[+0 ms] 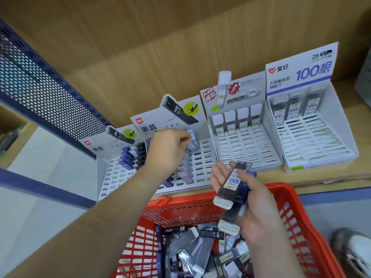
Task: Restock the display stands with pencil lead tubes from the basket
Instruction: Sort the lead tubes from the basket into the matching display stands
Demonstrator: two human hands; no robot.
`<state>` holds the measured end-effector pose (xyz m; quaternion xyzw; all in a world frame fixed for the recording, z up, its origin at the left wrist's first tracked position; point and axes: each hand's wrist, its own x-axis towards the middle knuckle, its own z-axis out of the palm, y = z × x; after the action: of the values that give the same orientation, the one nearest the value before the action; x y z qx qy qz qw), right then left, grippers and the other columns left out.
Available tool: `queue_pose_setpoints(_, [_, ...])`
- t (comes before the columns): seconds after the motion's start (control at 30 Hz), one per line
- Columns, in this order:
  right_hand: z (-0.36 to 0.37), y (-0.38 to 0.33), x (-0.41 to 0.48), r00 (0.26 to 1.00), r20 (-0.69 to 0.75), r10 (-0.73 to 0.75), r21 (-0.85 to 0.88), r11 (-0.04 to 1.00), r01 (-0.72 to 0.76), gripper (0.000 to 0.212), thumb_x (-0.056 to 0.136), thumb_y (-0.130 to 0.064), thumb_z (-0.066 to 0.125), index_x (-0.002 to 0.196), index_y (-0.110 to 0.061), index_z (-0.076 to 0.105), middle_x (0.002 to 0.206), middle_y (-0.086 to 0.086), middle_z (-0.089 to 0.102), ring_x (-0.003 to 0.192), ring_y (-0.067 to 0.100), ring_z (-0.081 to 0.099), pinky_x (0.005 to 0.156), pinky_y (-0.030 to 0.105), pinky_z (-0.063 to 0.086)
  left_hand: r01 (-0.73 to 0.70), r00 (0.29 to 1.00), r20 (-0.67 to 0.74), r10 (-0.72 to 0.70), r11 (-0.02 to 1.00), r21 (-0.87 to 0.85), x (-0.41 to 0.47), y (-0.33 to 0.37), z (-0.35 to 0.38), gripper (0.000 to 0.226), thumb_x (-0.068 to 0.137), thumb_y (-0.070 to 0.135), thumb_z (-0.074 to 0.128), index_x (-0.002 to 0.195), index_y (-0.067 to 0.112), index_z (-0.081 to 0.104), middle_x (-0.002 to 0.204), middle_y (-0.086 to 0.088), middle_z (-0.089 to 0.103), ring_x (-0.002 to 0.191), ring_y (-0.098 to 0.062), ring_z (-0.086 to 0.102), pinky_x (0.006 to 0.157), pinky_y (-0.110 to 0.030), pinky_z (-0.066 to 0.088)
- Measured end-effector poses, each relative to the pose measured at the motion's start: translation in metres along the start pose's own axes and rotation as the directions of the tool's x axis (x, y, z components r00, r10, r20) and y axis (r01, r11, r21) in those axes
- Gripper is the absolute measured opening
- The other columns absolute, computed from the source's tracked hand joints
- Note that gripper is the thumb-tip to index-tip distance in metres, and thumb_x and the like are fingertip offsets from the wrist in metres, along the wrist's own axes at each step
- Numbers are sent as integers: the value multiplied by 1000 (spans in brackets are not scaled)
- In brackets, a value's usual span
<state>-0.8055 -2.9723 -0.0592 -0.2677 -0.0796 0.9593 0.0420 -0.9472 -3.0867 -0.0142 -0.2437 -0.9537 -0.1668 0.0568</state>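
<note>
Four display stands (249, 149) on wooden shelf (331, 177), left hand (167, 149) pinching tube (193, 137), right hand (255, 209) gripping tubes (230, 183)

Wooden shelf (351, 117) bears four cardboard display stands (249, 151)

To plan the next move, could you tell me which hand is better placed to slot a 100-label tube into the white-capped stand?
Right. The right hand holds the 100-label tubes just before the white-capped stand; the left hand pinches a tube at the HB stand.

Lead tubes (192, 253) in red basket (281, 195), 4 stands (247, 151)
</note>
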Motion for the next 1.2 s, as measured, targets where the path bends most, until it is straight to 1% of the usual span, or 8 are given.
queue_pose_setpoints(0.2, [-1,0,1,1000,-2,19,-2,1000,-19,26,100,-6,43,122,1,55,108,28,70,92,35,73,74,43,61,-126,989,92,114,983,131,9,-12,13,11,86,7,63,79,8,73,77,-9,71,83,-31,57,73,-41,51])
queue_pose_setpoints(0.4, [-2,-5,-2,997,-74,2,-17,1000,-3,16,97,-6,51,103,3,64,101,24,73,90,31,74,74,41,61,-152,983,131,131,975,162,16,-7,13,16,89,5,60,90,9,75,83,-13,70,89,-31,56,76,-39,49])
queue_pose_setpoints(0.6, [-4,-9,-3,1000,-26,9,-53,999,-10,22,87,-7,58,103,6,64,93,23,70,75,26,74,60,34,61,-97,994,66,92,992,77,20,2,9,16,90,12,61,100,15,73,89,-9,70,90,-24,58,78,-31,47])
queue_pose_setpoints(0.77, [-7,-7,2,998,38,48,-60,997,-46,32,83,-10,61,112,2,63,85,14,65,61,19,63,51,27,56,-88,984,-162,74,993,-77,8,-6,-25,23,94,9,54,109,19,69,93,2,63,83,-18,64,81,-31,50])
queue_pose_setpoints(0.9, [-4,4,5,989,72,130,-74,989,-125,31,84,-20,63,112,-7,60,78,10,61,50,13,54,41,22,48,11,981,-193,-35,992,-126,-18,-39,-62,23,92,6,57,107,18,69,90,4,59,75,-15,68,78,-37,56])
queue_pose_setpoints(1.03, [5,24,10,936,235,264,-51,964,-259,55,60,-21,92,105,-12,62,73,5,53,42,8,44,35,20,41,174,969,-168,-179,984,-42,-42,-79,-82,21,87,5,64,100,20,71,96,5,62,76,0,59,67,-2,41])
queue_pose_setpoints(1.13, [9,37,12,862,365,352,65,914,-401,61,48,-11,95,101,-9,65,71,2,47,40,7,42,35,20,40,254,951,-172,-259,966,-48,-50,-105,-84,20,88,4,62,99,19,70,96,6,62,77,-7,58,68,-11,37])
queue_pose_setpoints(1.2, [13,48,14,858,374,351,109,902,-417,66,46,-4,91,106,-8,64,72,2,47,41,8,42,36,21,41,244,957,-161,-240,970,9,-53,-121,-80,21,88,3,61,101,17,70,95,2,61,82,-13,56,75,-19,38])
